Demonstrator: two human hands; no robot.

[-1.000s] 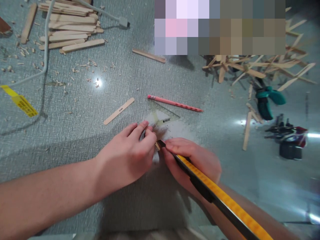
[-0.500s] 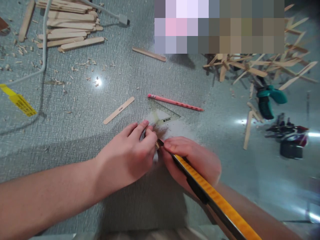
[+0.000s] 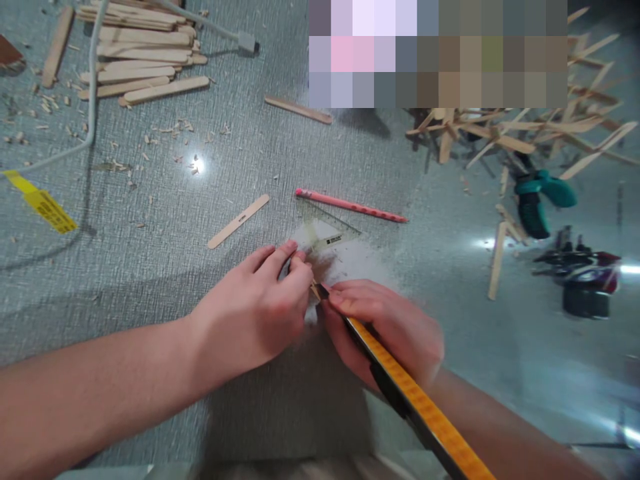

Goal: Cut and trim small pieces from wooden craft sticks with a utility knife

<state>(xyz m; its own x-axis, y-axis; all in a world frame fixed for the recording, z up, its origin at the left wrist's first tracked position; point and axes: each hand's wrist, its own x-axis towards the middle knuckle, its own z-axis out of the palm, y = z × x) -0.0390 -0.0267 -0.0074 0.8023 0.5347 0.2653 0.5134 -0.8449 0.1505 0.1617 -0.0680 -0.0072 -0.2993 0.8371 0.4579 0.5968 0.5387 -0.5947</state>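
Observation:
My left hand (image 3: pixel 273 297) is closed on a small wooden stick (image 3: pixel 315 292), most of it hidden by the fingers. My right hand (image 3: pixel 387 327) grips a yellow and black utility knife (image 3: pixel 415 387) close to its blade end. The blade touches or nearly touches the end of the stick that juts from my left fingertips. Just beyond the hands lies a clear triangle ruler (image 3: pixel 330 230) on a patch of whitish dust. A pink pencil (image 3: pixel 353 205) rests along its far side. To the left is a single popsicle stick (image 3: pixel 239 221) with a dark mark at its middle.
Popsicle sticks (image 3: pixel 145 53) are piled at the far left, beside a white cable (image 3: pixel 92 87) with a yellow tag (image 3: pixel 49 210). Wood chips are scattered there. At right lie joined sticks (image 3: pixel 505 133), green-handled pliers (image 3: pixel 535 203) and a dark red-and-black object (image 3: pixel 585 280).
My right hand and the knife have shifted slightly down; the knife's rear end has swung left. My left hand stays nearly in place, still holding the stick.

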